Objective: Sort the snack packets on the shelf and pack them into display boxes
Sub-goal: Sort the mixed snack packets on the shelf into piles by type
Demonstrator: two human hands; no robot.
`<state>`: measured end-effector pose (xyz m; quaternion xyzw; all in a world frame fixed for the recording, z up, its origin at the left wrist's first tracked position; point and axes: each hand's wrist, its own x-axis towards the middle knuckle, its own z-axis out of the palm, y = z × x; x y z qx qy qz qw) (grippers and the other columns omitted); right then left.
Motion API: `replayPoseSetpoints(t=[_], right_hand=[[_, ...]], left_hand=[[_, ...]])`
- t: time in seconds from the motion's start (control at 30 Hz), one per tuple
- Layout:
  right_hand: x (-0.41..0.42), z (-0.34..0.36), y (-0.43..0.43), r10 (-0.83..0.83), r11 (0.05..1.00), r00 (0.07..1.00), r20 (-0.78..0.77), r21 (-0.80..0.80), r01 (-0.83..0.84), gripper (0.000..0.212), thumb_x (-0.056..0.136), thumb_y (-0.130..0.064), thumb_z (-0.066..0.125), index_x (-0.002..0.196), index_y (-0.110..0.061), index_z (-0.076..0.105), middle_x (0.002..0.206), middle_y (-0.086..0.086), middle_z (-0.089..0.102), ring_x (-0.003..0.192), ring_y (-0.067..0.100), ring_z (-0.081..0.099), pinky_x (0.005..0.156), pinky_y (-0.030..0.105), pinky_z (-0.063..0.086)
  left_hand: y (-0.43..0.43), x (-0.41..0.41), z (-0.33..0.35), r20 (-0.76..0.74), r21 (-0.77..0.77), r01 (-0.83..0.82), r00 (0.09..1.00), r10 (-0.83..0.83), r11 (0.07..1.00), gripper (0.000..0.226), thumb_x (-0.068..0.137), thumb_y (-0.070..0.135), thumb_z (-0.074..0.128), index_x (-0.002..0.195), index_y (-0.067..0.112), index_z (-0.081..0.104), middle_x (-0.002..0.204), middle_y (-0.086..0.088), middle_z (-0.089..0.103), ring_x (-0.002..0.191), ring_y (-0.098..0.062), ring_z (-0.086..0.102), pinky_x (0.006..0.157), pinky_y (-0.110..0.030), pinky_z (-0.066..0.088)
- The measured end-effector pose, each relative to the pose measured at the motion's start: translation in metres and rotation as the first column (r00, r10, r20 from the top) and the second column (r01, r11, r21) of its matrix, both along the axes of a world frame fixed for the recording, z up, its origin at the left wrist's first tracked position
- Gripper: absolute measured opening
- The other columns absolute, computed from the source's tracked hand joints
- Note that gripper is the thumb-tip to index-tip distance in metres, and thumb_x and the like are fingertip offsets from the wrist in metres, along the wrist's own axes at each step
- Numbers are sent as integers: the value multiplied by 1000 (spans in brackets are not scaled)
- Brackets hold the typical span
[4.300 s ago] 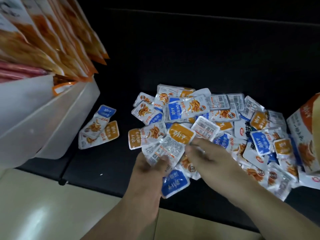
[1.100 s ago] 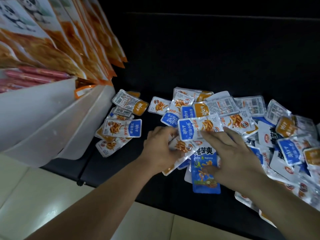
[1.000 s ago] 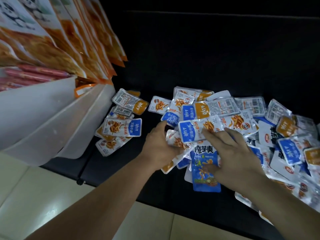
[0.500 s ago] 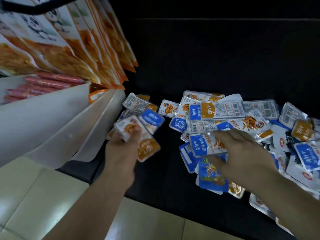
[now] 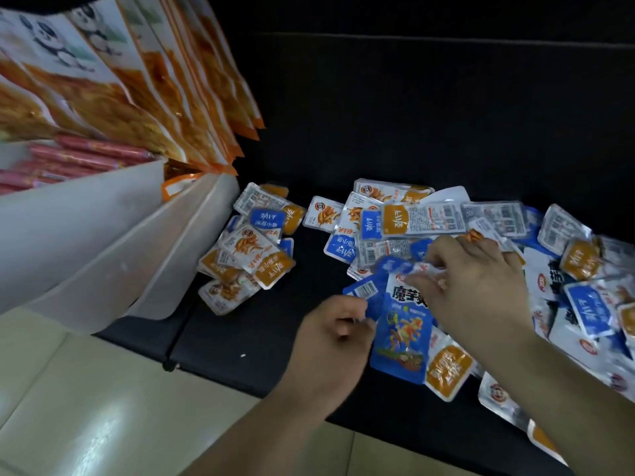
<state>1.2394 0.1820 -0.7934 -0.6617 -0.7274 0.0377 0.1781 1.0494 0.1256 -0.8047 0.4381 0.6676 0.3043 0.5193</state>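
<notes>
Hands: two are seen, one left hand [image 5: 330, 341] and one right hand [image 5: 481, 290].
Tall blue shiny packet with big black letters [image 5: 402, 334]: one is counted.
Small heap of little shiny packets with blue or orange labels [image 5: 247, 249]: about eight are counted.
Big heap of little shiny packets [image 5: 446, 218]: well over twenty are seen; they are piled up, so a true count cannot be made.
Big orange hanging bags with panda pictures [image 5: 113, 97]: at least six are counted.
Long red sausage sticks [image 5: 86, 156]: about five are seen.
White plastic bin walls [image 5: 86, 228]: three are counted.
Black shelf [image 5: 412, 115]: one is seen.
</notes>
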Motion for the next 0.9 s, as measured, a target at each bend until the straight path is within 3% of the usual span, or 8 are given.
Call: replayPoseSetpoints(t=[0.07,0.13,0.27,0.4,0.5,0.57,0.73,0.9], right_hand=[[-2,16,-2,-38,986,954,-296,-169,-13,27,86,-41,79,97,-27,59,82,-10,69,78,17,68,66,32,51],[-9,27,-10,-162,879,766,-622,-443,-174,19,91,-33,76,101,-31,60,84,-15,72,75,3,70,59,19,53],[-25,23,-32,-238,710,628,-741,-574,-408,34,95,-14,68,118,-38,61,96,-15,74,88,8,72,80,29,57],[-16,7,-31,-199,898,740,-642,-421,-124,31,98,-19,65,125,-34,65,99,-19,69,94,0,65,85,34,59],[-8,1,-28,-179,932,766,-617,-356,-70,24,97,-22,65,118,-33,72,112,-20,67,108,-1,61,97,31,52],[-9,-2,-26,-173,926,764,-622,-367,-89,21,97,-24,65,115,-34,72,115,-22,66,111,-8,57,95,22,46],[2,-12,-15,-57,984,899,-433,-175,-22,21,93,-22,70,113,-22,75,122,-10,61,116,8,57,90,22,45],[42,-10,-6,-110,969,988,-112,-233,81,56,91,-36,71,144,-30,57,156,-2,45,151,27,31,120,52,33]], left_hand=[[4,7,2,88,-14,10,996,-9,1000,18,97,27,72,113,33,71,108,17,73,104,-2,68,92,-33,60],[8,11,11,292,-54,-1,956,17,999,21,100,26,68,121,31,69,112,13,76,108,-9,71,93,-39,61],[8,4,22,378,-74,-122,915,141,990,20,102,12,64,118,20,73,109,-3,79,99,-23,77,89,-51,62],[19,-40,15,256,-110,-405,871,419,908,14,98,15,69,110,20,75,101,-1,81,90,-22,79,82,-46,63],[27,-74,10,198,-43,-536,822,534,843,16,95,18,74,111,22,74,103,-1,79,93,-20,76,77,-40,61],[24,-87,-2,-30,82,-522,850,525,849,25,87,18,81,109,25,73,108,1,76,97,-18,71,83,-39,58],[9,-79,-14,-351,340,-312,833,427,887,49,83,18,80,123,38,58,131,17,38,122,-29,56,104,-53,51],[35,-11,0,-444,374,255,893,-69,891,52,93,25,75,141,25,56,153,5,35,145,-14,32,117,-32,35]])
